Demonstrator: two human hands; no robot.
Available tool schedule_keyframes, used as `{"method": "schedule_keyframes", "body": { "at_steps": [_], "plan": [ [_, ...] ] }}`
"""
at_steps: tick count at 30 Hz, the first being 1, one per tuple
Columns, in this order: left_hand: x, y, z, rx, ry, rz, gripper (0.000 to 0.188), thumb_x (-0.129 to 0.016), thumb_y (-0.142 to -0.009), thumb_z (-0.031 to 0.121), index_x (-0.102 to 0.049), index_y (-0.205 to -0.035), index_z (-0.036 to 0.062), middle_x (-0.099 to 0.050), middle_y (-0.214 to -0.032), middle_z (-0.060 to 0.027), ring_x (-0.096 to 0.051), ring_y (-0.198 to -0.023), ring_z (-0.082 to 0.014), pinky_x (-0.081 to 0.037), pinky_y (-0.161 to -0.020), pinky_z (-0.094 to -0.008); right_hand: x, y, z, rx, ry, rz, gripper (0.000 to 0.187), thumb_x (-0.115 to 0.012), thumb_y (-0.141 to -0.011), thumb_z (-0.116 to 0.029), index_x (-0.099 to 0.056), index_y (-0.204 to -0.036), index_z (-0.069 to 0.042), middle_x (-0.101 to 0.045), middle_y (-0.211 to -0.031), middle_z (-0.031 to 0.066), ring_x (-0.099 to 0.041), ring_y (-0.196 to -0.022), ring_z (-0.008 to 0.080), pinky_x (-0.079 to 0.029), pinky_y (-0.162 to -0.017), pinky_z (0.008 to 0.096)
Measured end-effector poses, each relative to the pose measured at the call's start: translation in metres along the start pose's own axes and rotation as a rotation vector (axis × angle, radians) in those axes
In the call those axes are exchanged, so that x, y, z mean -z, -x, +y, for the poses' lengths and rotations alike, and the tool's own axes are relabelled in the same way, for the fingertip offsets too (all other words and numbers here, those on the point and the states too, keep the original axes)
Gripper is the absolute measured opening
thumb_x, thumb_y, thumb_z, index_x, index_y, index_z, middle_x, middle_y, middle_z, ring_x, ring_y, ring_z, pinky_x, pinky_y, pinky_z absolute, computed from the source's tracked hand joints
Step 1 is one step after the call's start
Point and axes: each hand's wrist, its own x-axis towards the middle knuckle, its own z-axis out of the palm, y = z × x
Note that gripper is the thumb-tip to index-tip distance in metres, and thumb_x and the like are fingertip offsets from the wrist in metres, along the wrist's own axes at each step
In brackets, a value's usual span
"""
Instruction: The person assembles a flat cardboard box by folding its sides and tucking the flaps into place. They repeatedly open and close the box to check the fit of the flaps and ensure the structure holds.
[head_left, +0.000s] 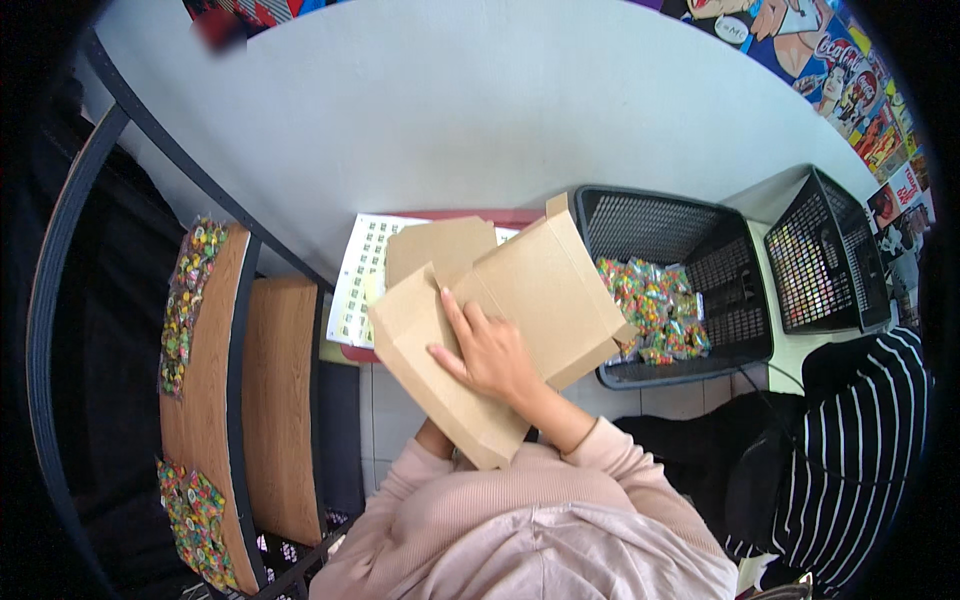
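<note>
A brown cardboard box [550, 290], partly folded with creased walls and flaps standing up, is tilted in front of my body. My right hand [490, 350] lies on its inner face, fingers stretched out and slightly apart, holding nothing. The left forearm passes under the near left side of the cardboard; only the wrist [434, 440] shows, and the fingers are hidden beneath. Behind the box is a brown cardboard panel [440, 245]; I cannot tell whether it joins the box. It partly covers a white sheet of small printed labels [358, 270].
At right, a dark plastic basket [735, 300] holds several colourful candy packets [655, 310]; another basket [815, 260] stands beyond. On the left, a wooden shelf [205, 400] in a dark metal frame bears more packets [195, 520]. Striped black cloth [860, 450] hangs at the right.
</note>
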Motion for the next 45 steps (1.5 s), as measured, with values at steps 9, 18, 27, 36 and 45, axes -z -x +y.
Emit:
{"method": "schedule_keyframes", "body": {
  "at_steps": [9, 18, 27, 36, 45],
  "plan": [
    [-0.002, 0.001, 0.004, 0.025, 0.037, -0.012, 0.057, -0.030, -0.085, 0.050, -0.026, -0.126, 0.0093, -0.034, -0.125, -0.0066, -0.041, -0.108, -0.0224, -0.037, -0.089, -0.0336, -0.010, -0.004, 0.009, 0.191, 0.086, 0.210, 0.066, -0.042, -0.078, -0.044, -0.029, -0.128, -0.002, -0.028, -0.132, 0.0094, -0.037, -0.100, 0.0221, -0.023, -0.087, 0.0344],
    [-0.015, -0.033, 0.007, -0.065, 0.054, 0.019, 0.057, -0.030, -0.085, 0.049, -0.026, -0.126, 0.0095, -0.035, -0.124, -0.0063, -0.041, -0.108, -0.0223, -0.037, -0.089, -0.0336, -0.009, -0.003, 0.010, 0.148, -0.015, 0.194, 0.070, -0.039, -0.080, -0.048, -0.025, -0.128, 0.001, -0.025, -0.133, 0.0146, -0.033, -0.113, 0.0264, -0.022, -0.089, 0.0356],
    [-0.009, -0.021, -0.004, -0.048, 0.053, 0.068, 0.057, -0.030, -0.086, 0.049, -0.026, -0.126, 0.0098, -0.035, -0.124, -0.0061, -0.042, -0.108, -0.0221, -0.037, -0.089, -0.0337, -0.047, -0.003, 0.010, 0.159, -0.369, 0.145, 0.033, -0.046, -0.083, -0.019, -0.046, -0.110, 0.000, -0.040, -0.112, 0.0155, -0.045, -0.101, 0.0303, -0.038, -0.085, 0.0382],
    [0.001, -0.009, -0.011, -0.021, 0.066, 0.079, 0.056, -0.030, -0.086, 0.049, -0.026, -0.126, 0.0101, -0.036, -0.124, -0.0058, -0.042, -0.108, -0.0220, -0.037, -0.089, -0.0337, -0.042, 0.007, 0.015, 0.196, -0.584, 0.040, 0.029, -0.045, -0.082, -0.009, -0.049, -0.109, 0.001, -0.045, -0.115, 0.0174, -0.046, -0.103, 0.0322, -0.039, -0.087, 0.0361],
    [0.024, -0.024, 0.009, -0.075, 0.112, 0.102, 0.056, -0.030, -0.086, 0.048, -0.026, -0.127, 0.0103, -0.036, -0.124, -0.0056, -0.042, -0.108, -0.0219, -0.038, -0.089, -0.0337, -0.018, 0.052, 0.015, 0.073, -0.641, -0.124, 0.041, -0.042, -0.085, -0.023, -0.041, -0.116, 0.004, -0.037, -0.122, 0.0240, -0.038, -0.112, 0.0370, -0.031, -0.094, 0.0377]
  ]
}}
